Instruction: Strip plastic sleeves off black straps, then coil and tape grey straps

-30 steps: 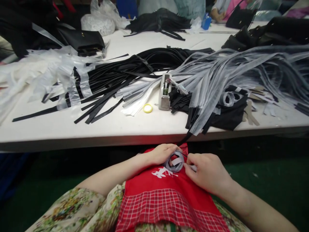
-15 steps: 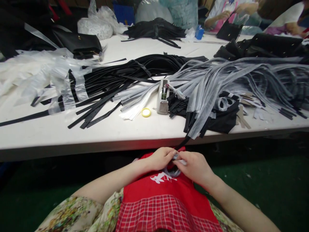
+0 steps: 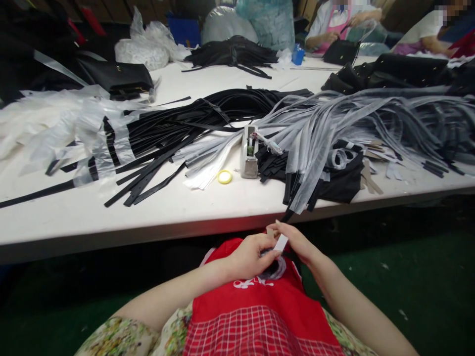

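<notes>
Bulky plastic sacks (image 3: 265, 22) stand at the back, their contents unclear, beside a blue bin (image 3: 181, 32). A closed black handbag (image 3: 118, 76) lies at the table's left; nearer the middle, a pale tape dispenser (image 3: 249, 165) holds something green, and a small blue box (image 3: 298, 54) sits farther back.

Over the lap, the left hand (image 3: 252, 257) is curled, thumb and forefinger closed on a short white strip (image 3: 281, 242). The right hand (image 3: 295, 242) meets it, fingers partly bent near the strip's upper end; whether they grip anything cannot be told. A grey coil (image 3: 281, 271) lies just below both hands, against the red apron (image 3: 256, 301).

The long white table (image 3: 166, 217) bears a heap of grey film-wrapped straps (image 3: 319, 128), bundled black straps (image 3: 200, 118) and a yellow-rimmed disc (image 3: 224, 177) near the dispenser. Beneath spreads a dark green floor (image 3: 371, 296). Across the table, a co-worker (image 3: 336, 27) handles a black bag (image 3: 340, 52).
</notes>
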The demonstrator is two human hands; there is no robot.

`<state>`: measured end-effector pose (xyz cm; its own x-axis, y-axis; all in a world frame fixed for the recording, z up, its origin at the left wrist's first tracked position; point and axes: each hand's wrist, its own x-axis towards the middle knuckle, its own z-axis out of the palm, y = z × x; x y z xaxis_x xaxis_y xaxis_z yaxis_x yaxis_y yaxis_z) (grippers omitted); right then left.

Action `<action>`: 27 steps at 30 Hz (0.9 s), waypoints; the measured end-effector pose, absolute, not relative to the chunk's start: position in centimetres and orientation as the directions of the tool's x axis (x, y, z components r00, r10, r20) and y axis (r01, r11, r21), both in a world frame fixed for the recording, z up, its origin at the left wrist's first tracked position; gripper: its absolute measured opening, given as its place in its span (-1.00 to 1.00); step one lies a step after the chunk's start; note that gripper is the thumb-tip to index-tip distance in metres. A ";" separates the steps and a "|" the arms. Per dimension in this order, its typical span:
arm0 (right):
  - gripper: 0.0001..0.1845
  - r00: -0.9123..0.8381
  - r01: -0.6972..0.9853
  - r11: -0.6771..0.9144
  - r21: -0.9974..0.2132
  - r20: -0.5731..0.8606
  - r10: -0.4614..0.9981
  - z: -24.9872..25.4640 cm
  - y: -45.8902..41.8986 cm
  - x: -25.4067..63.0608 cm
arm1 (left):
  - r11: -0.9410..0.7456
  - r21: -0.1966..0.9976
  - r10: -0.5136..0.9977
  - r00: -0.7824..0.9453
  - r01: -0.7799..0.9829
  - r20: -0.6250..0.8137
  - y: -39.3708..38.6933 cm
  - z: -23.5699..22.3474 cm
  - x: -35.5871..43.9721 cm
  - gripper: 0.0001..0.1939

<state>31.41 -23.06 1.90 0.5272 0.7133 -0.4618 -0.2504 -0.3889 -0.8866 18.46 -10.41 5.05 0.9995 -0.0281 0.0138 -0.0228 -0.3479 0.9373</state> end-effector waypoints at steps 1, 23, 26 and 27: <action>-0.45 0.476 -0.316 -0.389 -0.865 -0.499 0.724 1.7 -23.0 31.1 | -0.335 0.941 -0.032 0.998 -0.053 0.044 -10.5 5.1 18.4 -0.78; -0.78 0.439 0.227 -0.451 -0.863 -0.323 0.839 6.9 -24.8 30.6 | -0.300 0.906 0.318 0.926 0.300 -0.202 -11.9 5.6 17.8 -0.74; -0.78 0.411 0.514 -0.372 -0.773 -0.159 0.898 7.2 -25.0 30.3 | -0.101 0.901 0.081 0.906 0.422 -0.415 -11.2 5.0 17.9 -0.73; -0.74 0.369 0.609 -0.312 -0.729 -0.088 0.925 7.2 -25.0 30.2 | 0.004 0.890 -0.011 0.890 0.455 -0.455 -10.8 4.7 17.9 -0.74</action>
